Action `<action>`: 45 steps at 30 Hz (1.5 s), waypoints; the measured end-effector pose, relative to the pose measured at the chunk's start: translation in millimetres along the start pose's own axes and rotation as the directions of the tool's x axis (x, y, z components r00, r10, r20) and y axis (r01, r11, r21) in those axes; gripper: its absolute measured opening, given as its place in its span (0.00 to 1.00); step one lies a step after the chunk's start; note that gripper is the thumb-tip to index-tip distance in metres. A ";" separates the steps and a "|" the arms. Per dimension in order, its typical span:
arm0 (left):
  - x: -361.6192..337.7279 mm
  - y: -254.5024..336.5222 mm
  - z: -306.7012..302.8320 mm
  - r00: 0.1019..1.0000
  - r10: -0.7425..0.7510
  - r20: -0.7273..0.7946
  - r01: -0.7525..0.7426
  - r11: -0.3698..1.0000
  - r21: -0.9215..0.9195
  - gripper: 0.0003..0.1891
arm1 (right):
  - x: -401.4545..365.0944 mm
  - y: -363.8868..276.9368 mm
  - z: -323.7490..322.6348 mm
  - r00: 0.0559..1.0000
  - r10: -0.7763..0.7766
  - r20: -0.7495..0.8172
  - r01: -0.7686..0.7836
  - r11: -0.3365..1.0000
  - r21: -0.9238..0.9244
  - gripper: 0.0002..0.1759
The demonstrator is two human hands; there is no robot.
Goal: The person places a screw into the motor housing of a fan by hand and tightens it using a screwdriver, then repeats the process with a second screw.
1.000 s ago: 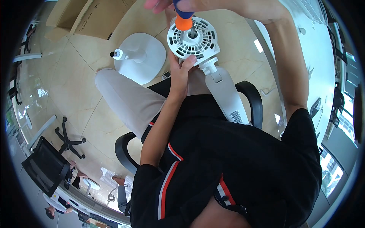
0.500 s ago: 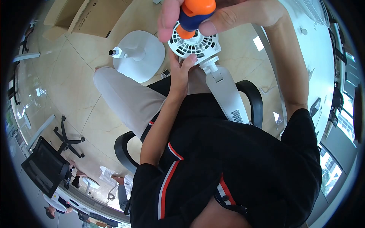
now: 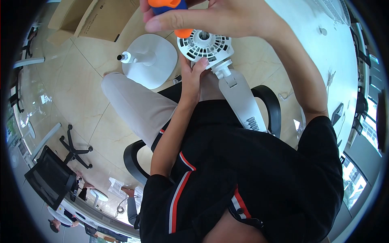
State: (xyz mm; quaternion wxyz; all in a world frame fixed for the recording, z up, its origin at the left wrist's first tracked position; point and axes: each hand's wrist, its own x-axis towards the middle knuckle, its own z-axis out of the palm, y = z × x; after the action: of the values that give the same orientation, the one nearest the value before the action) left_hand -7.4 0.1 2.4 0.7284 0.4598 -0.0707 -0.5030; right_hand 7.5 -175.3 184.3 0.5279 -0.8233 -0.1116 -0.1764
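Note:
My left hand (image 3: 192, 77) is closed around the lower rim of a white fan motor housing (image 3: 210, 48), thumb on its face. The housing has ring-like vent slots and a metal shaft (image 3: 204, 35) at its centre. It joins a white fan stand column (image 3: 243, 99) that lies across my lap. Above the housing, my right hand (image 3: 214, 18) grips an orange and blue screwdriver (image 3: 165, 9) by its handle. The orange lower end overlaps the housing's upper left edge in view; whether it touches cannot be told. Any blade is hidden.
A white round fan base (image 3: 142, 73) with a short tube stands on the tiled floor at left. Behind it is an open cardboard box (image 3: 107, 20). A white table (image 3: 320, 52) with a fan grille (image 3: 334, 10) runs along the right. Chair armrests (image 3: 270, 107) flank me.
My right hand has moved left with the screwdriver, away from the housing's centre, and the shaft now shows. My left hand and the housing have barely moved.

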 end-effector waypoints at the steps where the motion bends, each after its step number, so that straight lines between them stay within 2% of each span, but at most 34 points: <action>1: -0.5 1.2 0.8 1.000 -0.001 0.001 0.001 1.000 -0.001 0.41 | 0.1 -7.7 2.3 0.999 -0.002 -0.038 -0.002 0.994 -0.110 0.12; 2: -0.9 1.9 1.5 1.000 -0.002 0.001 0.002 1.000 -0.002 0.40 | -1.7 -25.7 1.2 0.998 0.017 -0.057 -0.030 0.968 -0.248 0.12; 4: -1.0 -0.5 1.0 1.000 0.002 0.004 -0.002 1.000 0.002 0.40 | -2.4 -35.2 0.3 0.995 0.047 -0.091 -0.074 0.943 -0.325 0.12; 5: -0.8 -1.0 0.4 1.000 0.004 0.004 -0.004 1.000 0.003 0.41 | -3.0 -33.3 0.7 0.993 0.062 -0.102 -0.088 0.959 -0.268 0.12; 8: -0.6 -0.3 1.3 1.000 0.008 0.007 -0.008 1.000 0.002 0.41 | -4.9 -5.6 -4.4 0.970 0.244 0.007 -0.244 0.963 0.112 0.13; 11: 1.6 -2.0 -0.3 0.999 0.028 0.019 -0.028 0.999 0.024 0.42 | 19.4 -36.8 2.6 0.870 0.473 0.142 -0.482 0.751 0.452 0.17; 12: 2.1 -2.3 -1.1 1.000 0.026 0.015 -0.026 0.999 0.026 0.42 | 21.8 -26.0 -2.3 0.879 0.389 0.276 -0.477 0.719 0.505 0.18; 14: 3.2 -3.4 -0.1 1.000 0.024 0.012 -0.024 0.999 0.027 0.43 | 26.9 -3.5 -7.7 0.865 0.263 0.428 -0.488 0.645 0.588 0.21; 17: 0.3 0.2 3.7 1.000 0.004 -0.016 -0.003 1.000 0.030 0.42 | 30.9 24.0 -2.2 0.867 0.199 0.457 -0.483 0.562 0.671 0.25; 19: -1.6 4.2 5.9 1.000 -0.011 -0.016 0.012 1.000 0.019 0.42 | 30.6 29.1 0.4 0.895 0.195 0.401 -0.437 0.560 0.704 0.27; 22: -2.4 3.9 5.0 1.000 -0.022 -0.009 0.022 1.000 0.003 0.42 | 25.9 26.5 -1.8 0.883 0.296 0.364 -0.469 0.513 0.719 0.26; 25: -3.0 3.8 6.1 1.000 -0.010 -0.019 0.010 1.000 0.003 0.40 | 22.8 17.5 2.2 0.831 0.493 0.260 -0.481 0.400 0.780 0.26; 28: -2.6 0.9 4.6 0.999 -0.009 -0.041 0.009 1.000 0.005 0.38 | 22.4 7.5 15.3 0.787 0.617 -0.014 -0.381 0.504 0.775 0.26; 31: -4.0 5.4 5.7 0.999 -0.031 -0.038 0.030 0.999 -0.042 0.41 | 25.1 -15.2 33.5 0.621 0.691 -0.371 -0.417 0.691 0.590 0.24; 34: -3.6 7.6 3.6 0.998 -0.039 -0.042 0.037 0.998 -0.056 0.44 | 20.9 -10.1 60.6 0.698 0.451 -0.556 -0.263 0.884 0.387 0.23; 36: -4.3 5.4 2.5 0.998 -0.037 -0.050 0.034 0.998 -0.059 0.46 | 17.7 -13.3 63.9 0.775 0.410 -0.481 -0.277 0.904 0.325 0.19; 37: -4.6 4.2 1.7 0.998 -0.030 -0.057 0.027 0.997 -0.068 0.47 | 17.2 -17.4 61.3 0.812 0.436 -0.389 -0.299 0.882 0.364 0.17; 38: -3.7 2.4 2.3 0.998 -0.019 -0.065 0.014 0.996 -0.083 0.47 | 16.3 -21.5 58.9 0.841 0.456 -0.292 -0.327 0.857 0.397 0.15; 39: -1.9 1.3 3.1 0.999 -0.014 -0.052 0.010 0.996 -0.087 0.48 | 17.6 -29.3 49.5 0.855 0.504 -0.127 -0.391 0.785 0.480 0.14; 41: -2.3 -0.2 0.9 0.999 -0.001 -0.036 -0.003 0.994 -0.109 0.49 | 17.5 -30.7 36.2 0.898 0.430 0.094 -0.423 0.782 0.458 0.10; 42: -1.3 -2.1 -0.6 0.999 0.028 -0.031 -0.031 0.991 -0.131 0.51 | 15.0 -23.5 32.8 0.935 0.320 0.154 -0.356 0.853 0.382 0.13; 45: 3.0 -11.2 -4.7 0.992 0.119 -0.046 -0.122 0.991 -0.049 0.52 | 22.9 -16.9 12.5 0.893 0.174 0.416 -0.346 0.856 0.385 0.32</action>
State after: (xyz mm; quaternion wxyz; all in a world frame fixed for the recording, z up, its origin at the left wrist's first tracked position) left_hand -10.7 -0.3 -9.7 0.7705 0.4465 -0.0696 -0.4496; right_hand 24.3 -157.0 203.0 0.6923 -0.7044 -0.1313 0.0852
